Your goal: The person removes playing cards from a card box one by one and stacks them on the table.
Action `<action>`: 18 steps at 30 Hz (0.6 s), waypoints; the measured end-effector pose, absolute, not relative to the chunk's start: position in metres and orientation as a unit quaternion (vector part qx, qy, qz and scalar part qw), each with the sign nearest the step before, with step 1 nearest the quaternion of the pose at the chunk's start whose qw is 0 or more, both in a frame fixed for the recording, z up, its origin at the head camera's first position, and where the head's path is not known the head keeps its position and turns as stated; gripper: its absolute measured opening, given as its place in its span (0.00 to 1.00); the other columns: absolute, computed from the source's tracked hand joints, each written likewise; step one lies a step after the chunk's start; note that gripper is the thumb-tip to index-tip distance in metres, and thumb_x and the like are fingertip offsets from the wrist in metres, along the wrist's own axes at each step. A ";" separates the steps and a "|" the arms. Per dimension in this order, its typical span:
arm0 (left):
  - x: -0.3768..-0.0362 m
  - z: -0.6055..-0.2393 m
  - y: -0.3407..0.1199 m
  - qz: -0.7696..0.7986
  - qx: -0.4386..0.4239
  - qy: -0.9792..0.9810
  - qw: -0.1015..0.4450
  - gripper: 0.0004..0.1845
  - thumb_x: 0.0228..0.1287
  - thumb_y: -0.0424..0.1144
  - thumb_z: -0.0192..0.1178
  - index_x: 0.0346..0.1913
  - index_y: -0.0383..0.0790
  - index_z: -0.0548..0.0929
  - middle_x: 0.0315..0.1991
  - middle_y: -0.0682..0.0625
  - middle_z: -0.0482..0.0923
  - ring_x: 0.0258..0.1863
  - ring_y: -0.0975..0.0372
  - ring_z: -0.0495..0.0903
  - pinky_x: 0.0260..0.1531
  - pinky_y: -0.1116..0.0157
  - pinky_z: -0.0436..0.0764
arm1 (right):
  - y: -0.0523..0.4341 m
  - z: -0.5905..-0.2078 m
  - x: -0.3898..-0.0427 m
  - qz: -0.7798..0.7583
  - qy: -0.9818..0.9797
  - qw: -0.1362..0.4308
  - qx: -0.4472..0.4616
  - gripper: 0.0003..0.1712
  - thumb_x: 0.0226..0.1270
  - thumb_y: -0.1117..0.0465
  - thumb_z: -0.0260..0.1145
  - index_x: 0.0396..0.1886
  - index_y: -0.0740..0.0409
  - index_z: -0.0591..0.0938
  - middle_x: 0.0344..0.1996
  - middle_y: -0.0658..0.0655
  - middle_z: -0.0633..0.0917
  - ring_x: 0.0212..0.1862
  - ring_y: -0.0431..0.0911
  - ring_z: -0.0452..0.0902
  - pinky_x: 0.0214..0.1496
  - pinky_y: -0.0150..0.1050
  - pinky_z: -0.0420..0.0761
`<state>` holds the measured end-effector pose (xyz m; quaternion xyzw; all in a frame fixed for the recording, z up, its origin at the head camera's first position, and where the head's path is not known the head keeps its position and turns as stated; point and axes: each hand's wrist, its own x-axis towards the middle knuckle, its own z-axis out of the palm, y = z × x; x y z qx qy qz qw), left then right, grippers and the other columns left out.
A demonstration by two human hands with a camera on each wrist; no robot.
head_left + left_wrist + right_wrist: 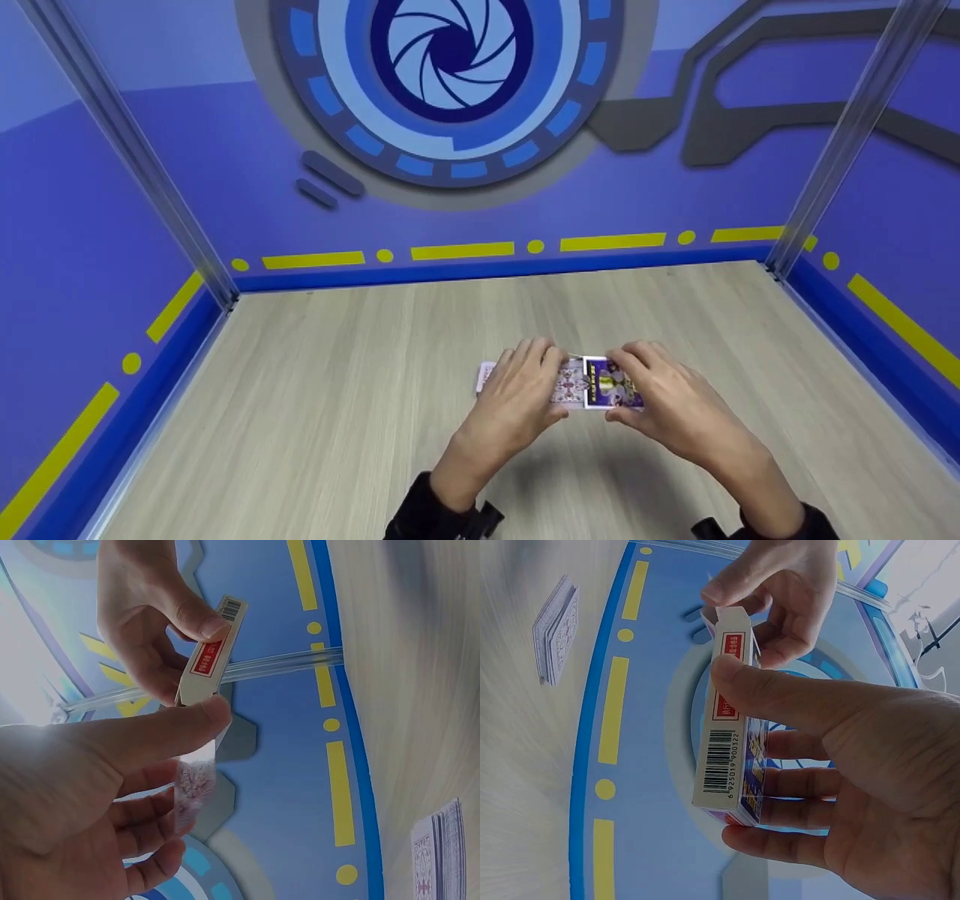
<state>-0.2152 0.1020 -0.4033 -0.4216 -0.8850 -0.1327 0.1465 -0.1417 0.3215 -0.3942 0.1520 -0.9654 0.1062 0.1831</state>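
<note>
Above the table, my right hand [679, 397] grips a playing card box [602, 384] between thumb and fingers. The box has a purple picture face and, in the right wrist view, a white side with a barcode [720, 761] and red label. My left hand [517, 390] pinches patterned playing cards [568, 384] at the box's left end; how many is hidden. From the head view I cannot tell how far the cards sit inside the box. A separate stack of playing cards [425, 862] lies on the table, mostly behind the left hand in the head view.
The wood-patterned table [337, 390] is enclosed by a blue back wall [187, 165] and side walls. Clear corner posts [847, 150] stand at both back corners.
</note>
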 end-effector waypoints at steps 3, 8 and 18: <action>-0.216 -0.404 0.102 -0.120 -0.428 -0.883 0.151 0.34 0.57 0.52 0.77 0.63 0.44 0.76 0.54 0.53 0.75 0.51 0.62 0.72 0.52 0.64 0.74 | 0.322 -0.395 -0.142 0.109 -0.964 0.189 0.152 0.40 0.49 0.53 0.86 0.60 0.62 0.80 0.52 0.58 0.81 0.50 0.50 0.78 0.46 0.49 0.83; -0.217 -0.401 0.099 -0.122 -0.424 -0.885 0.149 0.29 0.60 0.49 0.77 0.60 0.46 0.77 0.56 0.53 0.76 0.53 0.61 0.73 0.53 0.63 0.75 | 0.327 -0.395 -0.142 0.113 -0.960 0.204 0.155 0.39 0.49 0.54 0.86 0.58 0.62 0.80 0.51 0.59 0.81 0.50 0.51 0.79 0.45 0.49 0.83; -0.239 -0.399 0.077 -0.184 -0.421 -0.872 0.170 0.17 0.61 0.42 0.76 0.49 0.44 0.82 0.58 0.48 0.76 0.57 0.56 0.74 0.59 0.58 0.75 | 0.346 -0.386 -0.139 0.134 -0.966 0.198 0.104 0.40 0.51 0.54 0.85 0.61 0.64 0.79 0.52 0.63 0.81 0.50 0.54 0.77 0.44 0.52 0.81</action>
